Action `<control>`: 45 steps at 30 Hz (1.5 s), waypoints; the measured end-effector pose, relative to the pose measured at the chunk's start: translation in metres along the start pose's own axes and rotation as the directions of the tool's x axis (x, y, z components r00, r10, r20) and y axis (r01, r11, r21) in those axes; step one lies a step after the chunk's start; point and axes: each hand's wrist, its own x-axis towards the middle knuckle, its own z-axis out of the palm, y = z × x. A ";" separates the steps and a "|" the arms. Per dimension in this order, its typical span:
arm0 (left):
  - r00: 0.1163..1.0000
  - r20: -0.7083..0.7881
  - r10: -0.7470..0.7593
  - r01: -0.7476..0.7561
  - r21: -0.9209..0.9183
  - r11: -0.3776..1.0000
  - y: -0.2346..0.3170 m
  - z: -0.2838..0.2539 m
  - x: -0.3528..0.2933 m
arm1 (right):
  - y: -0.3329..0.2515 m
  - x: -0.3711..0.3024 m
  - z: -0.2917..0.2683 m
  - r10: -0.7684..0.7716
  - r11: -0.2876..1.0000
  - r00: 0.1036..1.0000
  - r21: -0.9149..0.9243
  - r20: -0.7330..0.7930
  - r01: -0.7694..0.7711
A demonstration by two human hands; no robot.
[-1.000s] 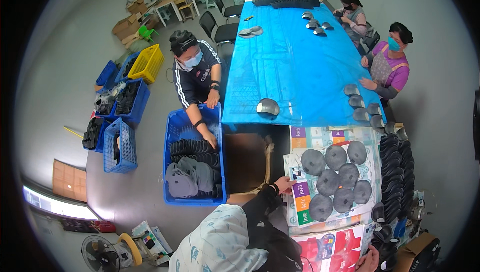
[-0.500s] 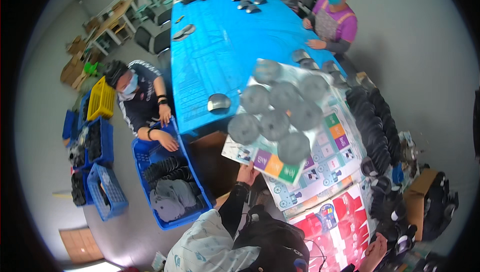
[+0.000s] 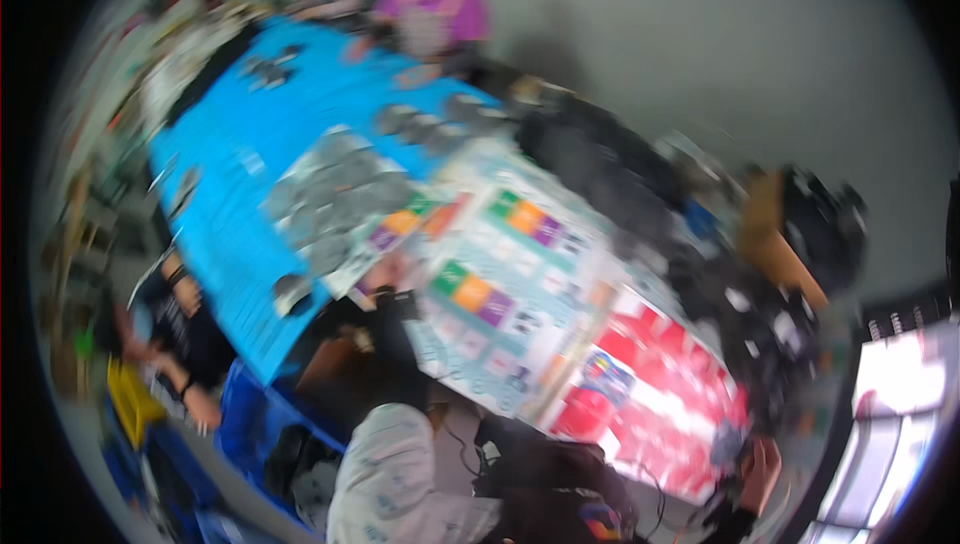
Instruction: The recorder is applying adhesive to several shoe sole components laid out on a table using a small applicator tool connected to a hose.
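Right hand (image 3: 762, 476): fingers half-curled, hold unclear; beside red printed sheets (image 3: 650, 399).
Left hand (image 3: 388, 272): closed on near edge of printed sheet (image 3: 402, 221).
Beyond it: grey discs (image 3: 340, 184), laid out on that sheet, over blue table cover (image 3: 215, 234); contact unclear.
Done, seemingly: loading, bringing over table. Outstanding: release.

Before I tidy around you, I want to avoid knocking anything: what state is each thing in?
Grey discs: lying close together.
Printed sheet: under the discs; lifted or resting, unclear.
Left hand: gripping the sheet's edge.
Right hand: partly curled, contents unclear.
Blue basket: open, dark contents.
Cardboard box: open, dark contents.
Red sheet: lying flat.
Blue cover: spread out.
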 end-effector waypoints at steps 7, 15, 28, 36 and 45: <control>0.696 0.716 0.053 0.693 -0.650 -0.313 0.061 0.046 -0.073 | 0.204 -0.002 -0.163 0.302 0.921 0.940 -0.207 -0.156 -0.330; 0.605 0.790 0.097 0.769 -0.611 0.187 0.157 0.059 -0.328 | 0.439 0.065 -0.179 0.393 0.890 0.908 -0.188 -0.145 -0.415; 0.648 0.696 -0.309 0.758 -0.626 0.181 0.265 0.006 -0.524 | 0.518 0.279 -0.146 -0.132 0.774 0.991 -0.628 -0.028 0.086; 0.677 0.659 -0.327 0.731 -0.654 0.194 0.284 0.010 -0.549 | 0.515 0.281 -0.146 -0.092 0.749 0.995 -0.660 -0.025 0.053; 0.676 0.652 -0.344 0.728 -0.665 0.170 0.279 0.012 -0.571 | 0.491 0.288 -0.153 -0.061 0.618 0.990 -0.774 0.127 0.137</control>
